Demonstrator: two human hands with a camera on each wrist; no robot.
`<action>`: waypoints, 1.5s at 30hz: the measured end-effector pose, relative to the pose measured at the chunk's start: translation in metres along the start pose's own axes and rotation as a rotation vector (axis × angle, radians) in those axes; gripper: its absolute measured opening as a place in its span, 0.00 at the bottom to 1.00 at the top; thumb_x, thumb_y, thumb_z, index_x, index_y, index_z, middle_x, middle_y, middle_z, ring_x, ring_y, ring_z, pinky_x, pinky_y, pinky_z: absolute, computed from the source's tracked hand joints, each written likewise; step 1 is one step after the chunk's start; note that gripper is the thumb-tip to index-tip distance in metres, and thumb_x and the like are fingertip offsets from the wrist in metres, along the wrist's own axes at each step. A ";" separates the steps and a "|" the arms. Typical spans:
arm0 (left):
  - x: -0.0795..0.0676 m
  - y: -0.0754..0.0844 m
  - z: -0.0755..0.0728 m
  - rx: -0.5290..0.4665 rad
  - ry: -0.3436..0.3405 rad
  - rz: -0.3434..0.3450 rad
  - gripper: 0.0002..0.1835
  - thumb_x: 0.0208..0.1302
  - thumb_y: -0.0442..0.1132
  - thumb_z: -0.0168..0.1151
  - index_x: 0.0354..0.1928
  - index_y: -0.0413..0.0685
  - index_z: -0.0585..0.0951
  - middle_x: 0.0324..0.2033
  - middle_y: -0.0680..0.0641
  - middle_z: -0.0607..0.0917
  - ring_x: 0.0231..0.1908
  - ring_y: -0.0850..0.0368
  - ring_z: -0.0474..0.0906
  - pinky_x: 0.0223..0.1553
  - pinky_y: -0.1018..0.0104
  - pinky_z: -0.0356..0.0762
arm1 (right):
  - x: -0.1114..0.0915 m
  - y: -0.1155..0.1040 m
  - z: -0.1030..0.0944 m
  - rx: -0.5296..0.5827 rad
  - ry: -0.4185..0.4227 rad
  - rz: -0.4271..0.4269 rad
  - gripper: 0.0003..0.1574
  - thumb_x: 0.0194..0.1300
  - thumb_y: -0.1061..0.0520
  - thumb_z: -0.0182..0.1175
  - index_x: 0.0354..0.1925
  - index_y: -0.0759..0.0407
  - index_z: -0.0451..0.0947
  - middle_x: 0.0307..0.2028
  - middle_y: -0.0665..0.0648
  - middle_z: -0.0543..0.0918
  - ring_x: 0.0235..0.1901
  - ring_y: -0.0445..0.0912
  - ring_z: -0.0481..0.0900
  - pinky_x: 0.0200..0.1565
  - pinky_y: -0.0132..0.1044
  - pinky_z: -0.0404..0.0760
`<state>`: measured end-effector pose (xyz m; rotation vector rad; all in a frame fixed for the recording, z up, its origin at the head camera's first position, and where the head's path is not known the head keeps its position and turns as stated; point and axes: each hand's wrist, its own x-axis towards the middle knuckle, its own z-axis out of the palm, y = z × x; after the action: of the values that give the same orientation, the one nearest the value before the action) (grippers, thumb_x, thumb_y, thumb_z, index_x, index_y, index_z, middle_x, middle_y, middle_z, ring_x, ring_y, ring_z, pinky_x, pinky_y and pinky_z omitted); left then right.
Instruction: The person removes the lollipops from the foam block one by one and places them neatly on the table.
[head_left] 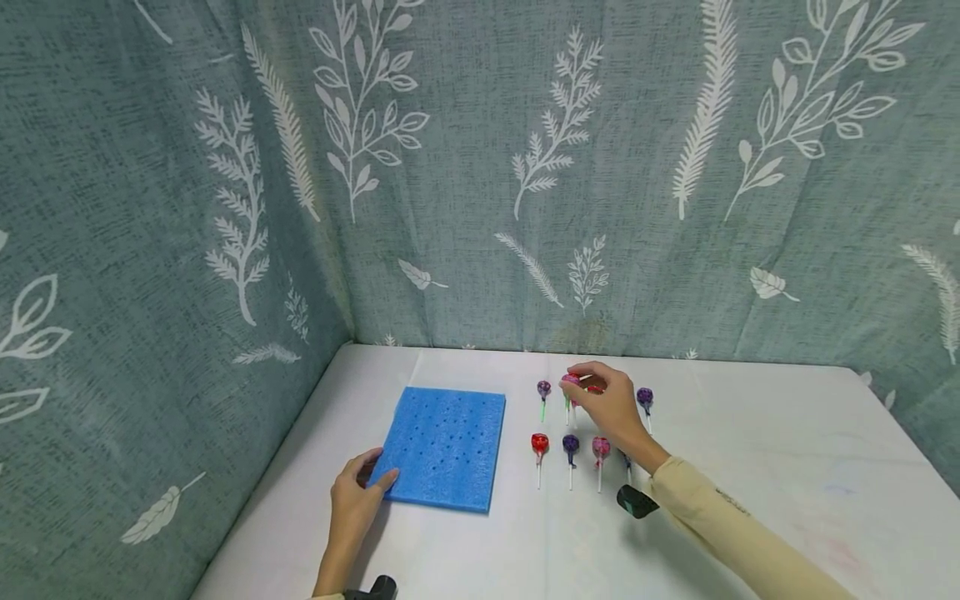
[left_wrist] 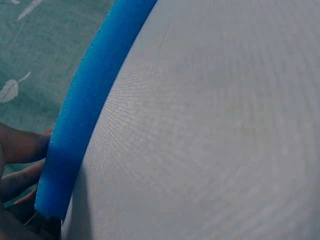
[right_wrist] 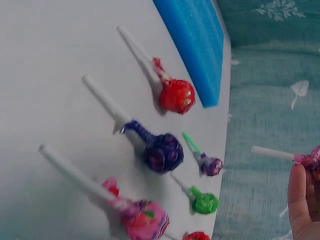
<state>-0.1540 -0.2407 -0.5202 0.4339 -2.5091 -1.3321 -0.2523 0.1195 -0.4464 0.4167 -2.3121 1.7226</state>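
Note:
My left hand grips the near left corner of a blue foam board dotted with small holes. In the left wrist view its fingers show beside the board's edge. My right hand pinches a pink-wrapped lollipop by its head, the white stick sticking out, raised above the far row of lollipops. Under and around this hand lie a green lollipop, a purple one with a green stick and a red one, partly hidden.
Nearer me lies a row with a red lollipop, a dark purple one and a pink one, another half hidden by the right wrist. A purple lollipop lies right of the hand. Patterned green curtains border the white table.

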 end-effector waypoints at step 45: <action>0.001 -0.002 -0.001 -0.007 -0.018 0.001 0.26 0.58 0.34 0.66 0.59 0.35 0.73 0.51 0.35 0.76 0.50 0.42 0.72 0.51 0.51 0.69 | -0.059 0.057 -0.075 -0.179 0.115 0.323 0.18 0.59 0.55 0.67 0.41 0.68 0.80 0.32 0.62 0.83 0.23 0.43 0.78 0.23 0.34 0.79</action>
<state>-0.1541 -0.2424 -0.5215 0.4209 -2.5184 -1.3498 -0.2166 0.2124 -0.4961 -0.0922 -2.5266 1.5985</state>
